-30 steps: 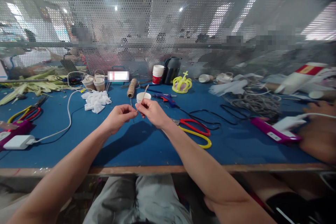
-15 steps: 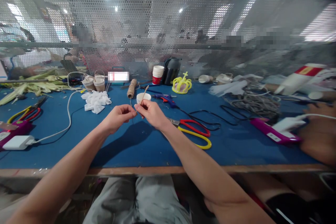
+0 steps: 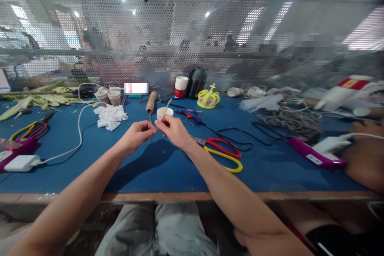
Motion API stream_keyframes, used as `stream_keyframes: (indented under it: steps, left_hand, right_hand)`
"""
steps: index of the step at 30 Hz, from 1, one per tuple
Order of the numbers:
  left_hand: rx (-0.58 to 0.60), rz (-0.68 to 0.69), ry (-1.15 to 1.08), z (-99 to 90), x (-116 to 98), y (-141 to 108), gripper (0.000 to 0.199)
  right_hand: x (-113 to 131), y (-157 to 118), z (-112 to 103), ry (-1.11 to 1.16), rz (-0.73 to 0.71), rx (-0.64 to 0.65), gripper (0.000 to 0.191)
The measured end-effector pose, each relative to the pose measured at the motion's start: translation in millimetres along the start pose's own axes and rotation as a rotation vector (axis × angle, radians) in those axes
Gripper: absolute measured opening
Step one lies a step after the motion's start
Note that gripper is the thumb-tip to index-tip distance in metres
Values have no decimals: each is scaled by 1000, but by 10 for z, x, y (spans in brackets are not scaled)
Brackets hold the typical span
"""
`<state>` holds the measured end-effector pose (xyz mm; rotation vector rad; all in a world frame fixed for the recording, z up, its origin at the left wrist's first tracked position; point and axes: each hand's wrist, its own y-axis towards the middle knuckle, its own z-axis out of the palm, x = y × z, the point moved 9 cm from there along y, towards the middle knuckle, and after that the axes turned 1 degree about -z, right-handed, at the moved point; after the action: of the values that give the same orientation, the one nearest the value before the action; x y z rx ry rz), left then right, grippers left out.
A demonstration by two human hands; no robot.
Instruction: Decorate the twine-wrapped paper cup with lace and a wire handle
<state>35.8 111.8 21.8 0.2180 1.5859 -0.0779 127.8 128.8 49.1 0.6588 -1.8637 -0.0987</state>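
Note:
Over the blue table, my left hand (image 3: 140,134) and my right hand (image 3: 171,129) meet fingertip to fingertip, both pinched closed. A thin dark strand (image 3: 150,117) rises from my left fingertips toward the roll of twine (image 3: 151,101); where it ends is hard to see. From my right hand a slim tan stick (image 3: 168,107) slants upward, its lower part hidden by the fingers. Just behind that hand stands a white paper cup (image 3: 161,112). Scissors with red and yellow handles (image 3: 223,149) lie beside my right forearm.
A blue glue gun (image 3: 190,115), a yellow crown-shaped piece (image 3: 208,98), stacked cups (image 3: 181,87) and a dark jug (image 3: 197,83) stand behind. White cloth (image 3: 111,117) and a power strip (image 3: 315,153) flank me. Another person's arm (image 3: 364,160) rests at right.
Both hands keep the same pinch at nearly the same spot. The whole view has shifted very slightly; nothing else visibly differs.

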Motion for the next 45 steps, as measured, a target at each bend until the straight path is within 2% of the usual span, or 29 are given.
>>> stream_keyframes:
  steps: [7, 16, 26, 34, 41, 45]
  left_hand:
    - [4, 38, 62, -19, 3, 19, 22]
    - [39, 95, 221, -12, -90, 7, 17]
    - [-58, 144, 417, -105, -60, 35, 16]
    - [-109, 137, 395, -86, -30, 38, 19]
    - [-41, 114, 300, -23, -74, 1, 23]
    - [-21, 124, 305, -20, -106, -8, 22]
  right_hand:
    - [-8, 0, 53, 23, 8, 61, 24]
    - [-62, 30, -8, -98, 23, 31, 21]
    - [-21, 16, -39, -203, 6, -5, 22]
    - [-13, 8, -31, -224, -12, -44, 23]
    - [23, -3, 60, -147, -28, 84, 19]
    - [29, 4, 18, -181, -25, 55, 21]
